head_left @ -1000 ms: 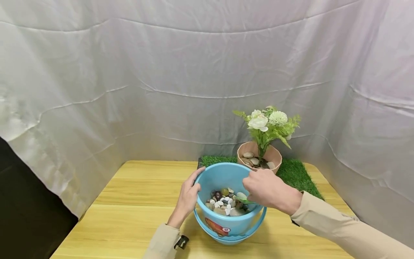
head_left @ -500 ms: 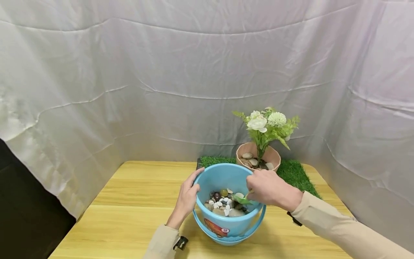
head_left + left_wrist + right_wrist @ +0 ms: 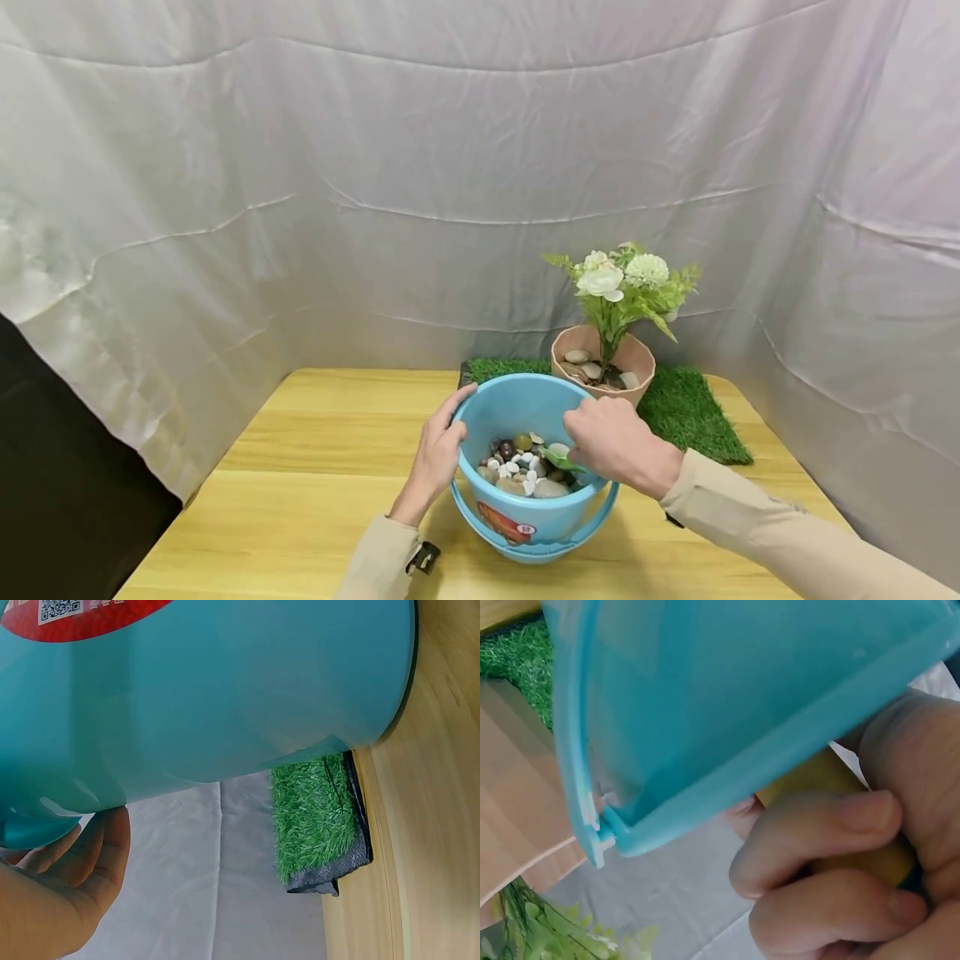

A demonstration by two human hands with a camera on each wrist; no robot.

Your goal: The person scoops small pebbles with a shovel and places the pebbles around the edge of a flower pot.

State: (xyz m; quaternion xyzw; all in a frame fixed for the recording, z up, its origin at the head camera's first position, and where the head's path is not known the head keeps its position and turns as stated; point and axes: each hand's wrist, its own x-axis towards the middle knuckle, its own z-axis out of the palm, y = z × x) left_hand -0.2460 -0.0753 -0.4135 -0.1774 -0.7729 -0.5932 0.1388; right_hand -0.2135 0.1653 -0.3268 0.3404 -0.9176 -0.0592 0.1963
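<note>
A light blue bucket [image 3: 487,492] with a red label stands on the wooden table, its handle hanging down at the front. Pebbles [image 3: 517,471] in white, brown and dark tones cover its bottom. My left hand [image 3: 435,458] grips the bucket's left rim, fingers bent against the wall in the left wrist view. Inside the right side of the rim, my right hand [image 3: 618,442] holds a small trowel by its yellow handle [image 3: 810,784]. The trowel's green blade [image 3: 558,458] is down among the stones, its tip partly hidden by them.
Behind the bucket, a pink flowerpot [image 3: 637,362] with large stones and white artificial flowers [image 3: 602,282] stands on a mat of artificial grass [image 3: 693,417]. The wooden table [image 3: 300,500] runs out to the left. A grey curtain [image 3: 420,167] encloses the back and sides.
The right hand and trowel have shifted slightly within the bucket, and the green blade shows less than half a second ago. The left hand keeps its grip on the rim.
</note>
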